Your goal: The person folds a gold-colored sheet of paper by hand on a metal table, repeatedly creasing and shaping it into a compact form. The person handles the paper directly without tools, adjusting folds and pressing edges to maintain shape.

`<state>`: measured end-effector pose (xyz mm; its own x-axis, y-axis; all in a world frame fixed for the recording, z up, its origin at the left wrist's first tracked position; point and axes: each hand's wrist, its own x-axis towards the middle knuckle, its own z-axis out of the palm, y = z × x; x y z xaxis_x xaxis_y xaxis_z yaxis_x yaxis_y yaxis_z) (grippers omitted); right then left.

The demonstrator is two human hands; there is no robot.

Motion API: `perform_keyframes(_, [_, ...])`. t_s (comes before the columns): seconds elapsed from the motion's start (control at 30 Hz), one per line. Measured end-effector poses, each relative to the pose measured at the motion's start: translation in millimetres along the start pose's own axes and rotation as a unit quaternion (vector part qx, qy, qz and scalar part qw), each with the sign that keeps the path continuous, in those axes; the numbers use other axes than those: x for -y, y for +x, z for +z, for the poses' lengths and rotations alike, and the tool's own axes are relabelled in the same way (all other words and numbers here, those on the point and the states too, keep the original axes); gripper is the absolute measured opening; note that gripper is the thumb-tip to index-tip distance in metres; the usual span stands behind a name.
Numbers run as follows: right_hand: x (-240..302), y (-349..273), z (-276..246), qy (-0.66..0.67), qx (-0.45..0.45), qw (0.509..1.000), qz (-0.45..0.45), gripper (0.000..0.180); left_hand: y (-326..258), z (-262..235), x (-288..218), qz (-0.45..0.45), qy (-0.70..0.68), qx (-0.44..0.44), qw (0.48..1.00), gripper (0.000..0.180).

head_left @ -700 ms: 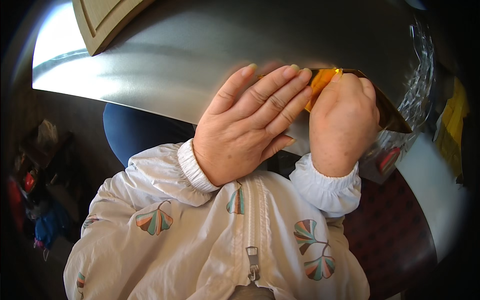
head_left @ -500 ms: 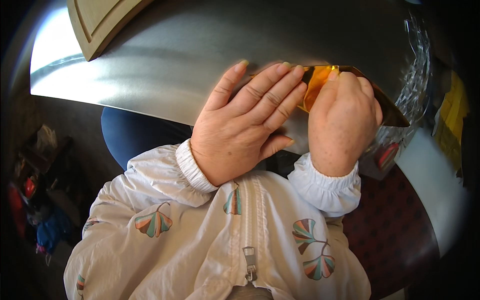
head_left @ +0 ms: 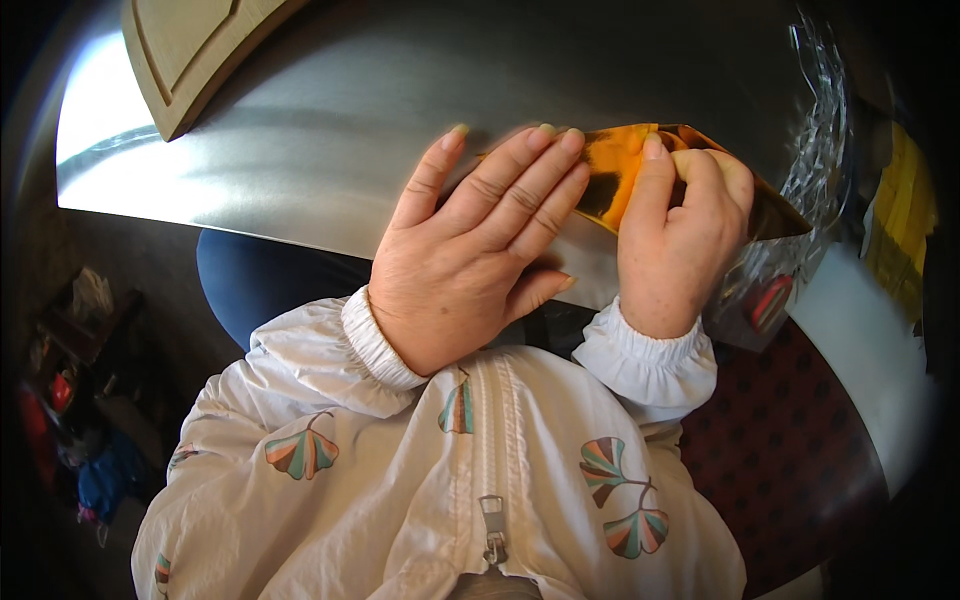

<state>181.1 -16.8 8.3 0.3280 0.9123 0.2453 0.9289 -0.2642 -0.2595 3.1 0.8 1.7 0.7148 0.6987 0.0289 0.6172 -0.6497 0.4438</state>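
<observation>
Fingers (head_left: 528,190) of the left hand (head_left: 450,270) spread across gold foil (head_left: 615,155) on the counter (head_left: 350,110), while the right hand (head_left: 675,235) curls at the foil's far edge, any pinch unclear.

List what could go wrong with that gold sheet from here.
The glossy gold sheet might crease or tear at its upper edge, by the right hand.

It could slide on the smooth metal surface if the flat left hand over its left part lifts.

Its right corner appears close to the clear shiny strips and might catch them.
</observation>
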Motion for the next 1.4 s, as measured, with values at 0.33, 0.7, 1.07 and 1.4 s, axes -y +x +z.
perform_keyframes(0.33, [4, 0, 0, -0.009, 0.017, 0.999, 0.027, 0.022, 11, 7, -6, 0.069, -0.03, 0.002, 0.997, 0.076])
perform_keyframes(0.7, [-17, -20, 10, -0.107, -0.057, 0.993, -0.004, 0.022, 10, 10, 2, 0.126, 0.019, 0.0, 0.992, 0.075])
perform_keyframes(1.07, [-25, -83, -14, -0.056, 0.019, 0.991, -0.121, 0.049, 10, 14, 4, 0.156, 0.056, -0.033, 0.986, 0.079])
perform_keyframes(1.4, [-99, -23, -62, 0.167, -0.156, 0.971, -0.069, 0.044, 3, 11, 13, 0.208, 0.095, -0.025, 0.973, 0.079])
